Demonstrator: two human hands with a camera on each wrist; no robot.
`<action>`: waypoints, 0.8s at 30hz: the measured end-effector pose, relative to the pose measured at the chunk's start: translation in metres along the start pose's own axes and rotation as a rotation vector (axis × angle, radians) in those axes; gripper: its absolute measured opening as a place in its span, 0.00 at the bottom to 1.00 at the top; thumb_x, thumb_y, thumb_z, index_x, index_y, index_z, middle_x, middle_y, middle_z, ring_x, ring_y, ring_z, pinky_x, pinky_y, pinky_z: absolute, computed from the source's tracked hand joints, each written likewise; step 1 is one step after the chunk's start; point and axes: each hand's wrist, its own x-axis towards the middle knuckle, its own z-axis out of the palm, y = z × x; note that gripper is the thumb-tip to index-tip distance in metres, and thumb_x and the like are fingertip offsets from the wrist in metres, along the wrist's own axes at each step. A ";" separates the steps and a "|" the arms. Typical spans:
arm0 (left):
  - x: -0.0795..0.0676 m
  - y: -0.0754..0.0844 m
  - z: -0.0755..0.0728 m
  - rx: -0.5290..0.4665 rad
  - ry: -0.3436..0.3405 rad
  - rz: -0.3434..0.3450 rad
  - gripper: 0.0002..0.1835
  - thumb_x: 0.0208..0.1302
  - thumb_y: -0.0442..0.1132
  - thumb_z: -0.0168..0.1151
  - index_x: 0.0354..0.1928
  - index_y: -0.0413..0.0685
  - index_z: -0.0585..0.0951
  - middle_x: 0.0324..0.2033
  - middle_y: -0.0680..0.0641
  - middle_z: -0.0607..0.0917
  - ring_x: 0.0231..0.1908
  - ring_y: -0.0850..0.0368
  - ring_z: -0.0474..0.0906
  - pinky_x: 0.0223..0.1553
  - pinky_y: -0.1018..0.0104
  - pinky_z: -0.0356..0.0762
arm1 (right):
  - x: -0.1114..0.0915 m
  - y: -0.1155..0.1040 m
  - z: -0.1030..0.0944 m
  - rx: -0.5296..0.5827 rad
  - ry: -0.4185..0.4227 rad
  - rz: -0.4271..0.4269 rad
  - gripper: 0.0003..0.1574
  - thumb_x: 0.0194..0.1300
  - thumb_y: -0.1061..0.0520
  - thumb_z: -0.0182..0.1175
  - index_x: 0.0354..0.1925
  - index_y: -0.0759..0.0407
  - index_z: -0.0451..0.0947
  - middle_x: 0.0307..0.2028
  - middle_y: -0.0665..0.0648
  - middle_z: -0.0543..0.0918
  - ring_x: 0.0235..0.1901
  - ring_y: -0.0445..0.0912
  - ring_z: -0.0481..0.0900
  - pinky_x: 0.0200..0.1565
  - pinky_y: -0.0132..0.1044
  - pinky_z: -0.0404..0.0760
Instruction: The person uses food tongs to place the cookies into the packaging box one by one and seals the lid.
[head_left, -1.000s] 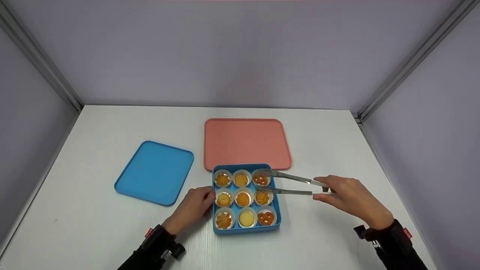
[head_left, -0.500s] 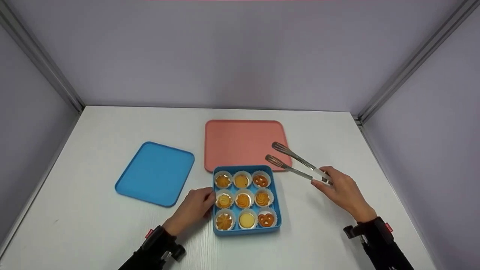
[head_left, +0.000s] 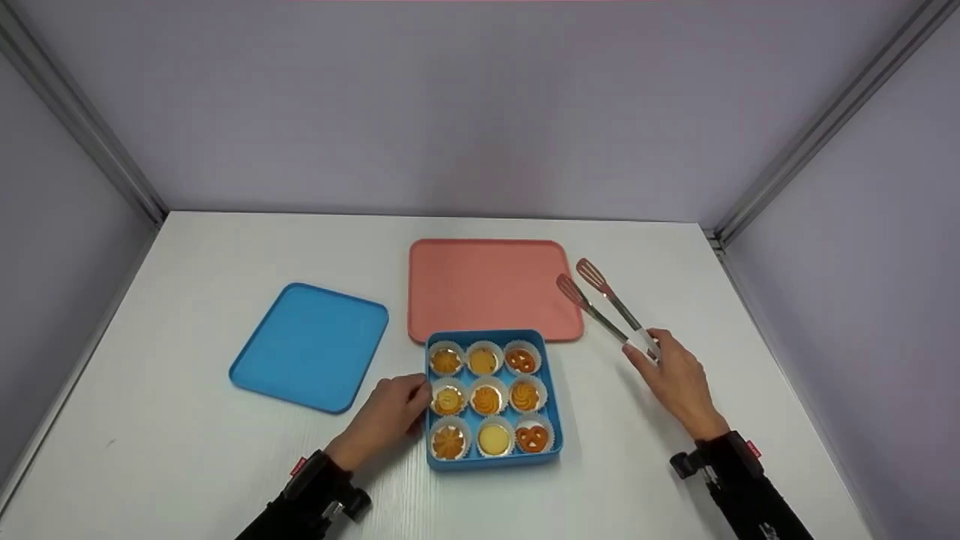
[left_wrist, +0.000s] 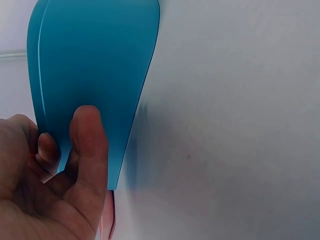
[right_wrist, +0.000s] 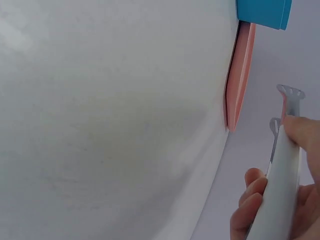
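Observation:
A blue box (head_left: 495, 464) holds several small pastries in white paper cups, set out in rows. At its left side my left hand (head_left: 381, 420) grips the wall. In the left wrist view, the thumb (left_wrist: 90, 145) lies along the outer face of the box (left_wrist: 95, 55) while curled fingers meet the rim. To the right of the box, my right hand (head_left: 679, 382) holds a pair of metal tongs (head_left: 623, 308) by their pale handles. The slotted tips are spread apart, with nothing between them, over the right edge of the pink tray (head_left: 487, 285).
The pink tray lies directly behind the box, and a blue tray (head_left: 309, 349) lies at an angle to the left. All stand on a white table (head_left: 187, 450) enclosed by pale panels at the back and both sides.
The tongs have moved from over the box's right column of pastries, back and to the right, now pointing away. The left hand and box stay put.

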 end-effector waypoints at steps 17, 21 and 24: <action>-0.001 0.003 -0.002 -0.016 -0.005 -0.012 0.13 0.73 0.35 0.48 0.28 0.46 0.75 0.18 0.43 0.79 0.17 0.50 0.78 0.18 0.65 0.74 | 0.016 0.026 0.000 -0.070 -0.079 0.119 0.37 0.70 0.42 0.56 0.58 0.74 0.68 0.39 0.69 0.79 0.38 0.62 0.79 0.36 0.57 0.76; -0.001 0.004 -0.001 -0.007 -0.001 -0.019 0.13 0.73 0.35 0.48 0.27 0.46 0.75 0.19 0.42 0.79 0.18 0.48 0.78 0.18 0.65 0.73 | 0.017 0.029 0.001 -0.083 -0.092 0.124 0.37 0.70 0.42 0.55 0.57 0.74 0.68 0.37 0.67 0.79 0.36 0.60 0.78 0.35 0.57 0.76; -0.001 0.004 0.000 0.009 0.014 -0.021 0.14 0.72 0.35 0.48 0.26 0.47 0.74 0.17 0.44 0.78 0.17 0.51 0.77 0.19 0.66 0.73 | 0.017 0.029 0.001 -0.097 -0.092 0.125 0.37 0.70 0.43 0.55 0.57 0.75 0.67 0.38 0.69 0.79 0.38 0.63 0.79 0.37 0.59 0.75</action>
